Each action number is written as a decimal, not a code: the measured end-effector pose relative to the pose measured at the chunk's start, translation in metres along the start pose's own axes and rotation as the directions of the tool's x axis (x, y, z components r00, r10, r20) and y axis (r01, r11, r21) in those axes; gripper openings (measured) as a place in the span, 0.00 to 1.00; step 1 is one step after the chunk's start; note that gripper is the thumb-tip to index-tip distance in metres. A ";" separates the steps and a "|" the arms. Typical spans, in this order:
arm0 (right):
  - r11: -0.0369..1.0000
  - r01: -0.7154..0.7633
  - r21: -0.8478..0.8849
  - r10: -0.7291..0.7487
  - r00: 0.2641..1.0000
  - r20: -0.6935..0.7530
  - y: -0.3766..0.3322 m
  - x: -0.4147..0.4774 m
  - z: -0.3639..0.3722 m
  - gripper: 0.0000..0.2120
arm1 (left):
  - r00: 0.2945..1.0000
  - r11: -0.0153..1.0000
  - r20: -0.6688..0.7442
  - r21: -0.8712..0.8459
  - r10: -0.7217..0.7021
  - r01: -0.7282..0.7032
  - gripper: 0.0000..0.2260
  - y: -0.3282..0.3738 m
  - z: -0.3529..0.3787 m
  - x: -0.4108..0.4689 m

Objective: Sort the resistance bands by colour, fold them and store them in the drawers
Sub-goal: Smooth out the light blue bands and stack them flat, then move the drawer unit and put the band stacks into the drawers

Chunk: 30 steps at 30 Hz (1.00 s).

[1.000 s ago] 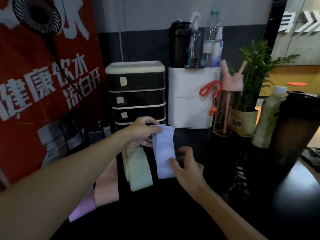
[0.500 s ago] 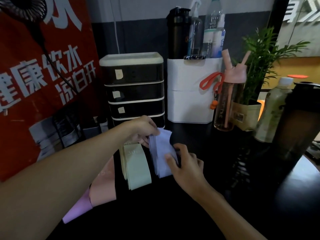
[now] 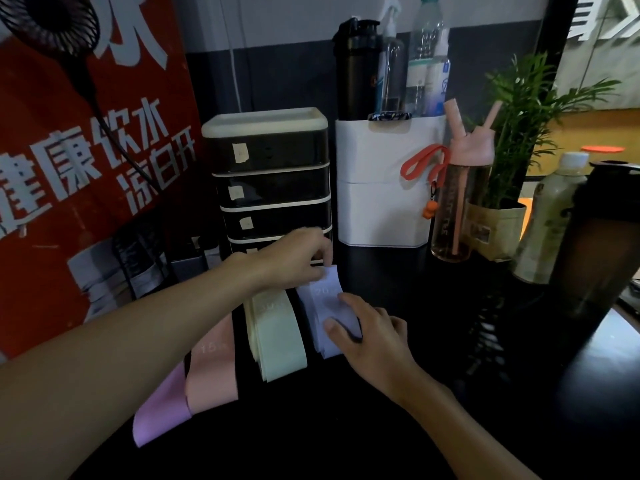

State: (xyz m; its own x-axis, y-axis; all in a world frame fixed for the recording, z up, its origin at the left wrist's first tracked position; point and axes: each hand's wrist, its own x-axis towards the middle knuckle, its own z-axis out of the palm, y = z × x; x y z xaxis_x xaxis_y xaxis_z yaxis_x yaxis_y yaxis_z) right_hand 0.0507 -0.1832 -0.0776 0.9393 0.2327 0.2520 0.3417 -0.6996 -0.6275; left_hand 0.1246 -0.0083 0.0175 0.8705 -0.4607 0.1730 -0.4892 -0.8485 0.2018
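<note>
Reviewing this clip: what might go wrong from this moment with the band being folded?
The left hand and right hand hold the pale lilac resistance band only by fingertips; the fold may spring open. The black drawer unit shows only shut drawers, so one hand must let go to open one. The pale green folded band lies close alongside and could get nudged.

The left hand (image 3: 298, 258) hides the bottom of the drawers (image 3: 273, 188) at the counter's back edge, the right hand (image 3: 374, 330) covers the blue band's (image 3: 323, 299) near part, the purple band (image 3: 159, 414) lies partly under the pink band (image 3: 213, 372), and the drawer labels (image 3: 240, 153) are too small to read.
</note>
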 end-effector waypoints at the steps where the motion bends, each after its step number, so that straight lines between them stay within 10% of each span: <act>1: 1.000 -0.002 0.010 0.002 1.000 -0.001 0.000 0.000 0.000 0.24 | 0.999 0.999 0.042 -0.033 0.006 -0.005 0.03 0.002 0.000 -0.002; 6: 0.998 0.001 0.064 0.000 1.000 -0.010 0.004 0.000 0.001 0.25 | 0.961 0.999 0.272 -0.005 -0.040 0.043 0.04 0.003 0.006 -0.007; 30: 0.987 -0.019 0.158 0.022 1.000 -0.017 0.004 -0.001 0.000 0.22 | 0.987 0.998 0.158 -0.051 -0.032 0.040 0.07 0.009 0.005 -0.015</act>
State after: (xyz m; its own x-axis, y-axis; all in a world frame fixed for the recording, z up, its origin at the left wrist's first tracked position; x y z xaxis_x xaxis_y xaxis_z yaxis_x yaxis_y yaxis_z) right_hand 0.0516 -0.1863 -0.0801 0.9460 0.2057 0.2505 0.3242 -0.5888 -0.7404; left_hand 0.1075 -0.0102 0.0123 0.8831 -0.4691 0.0117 -0.4560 -0.8520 0.2571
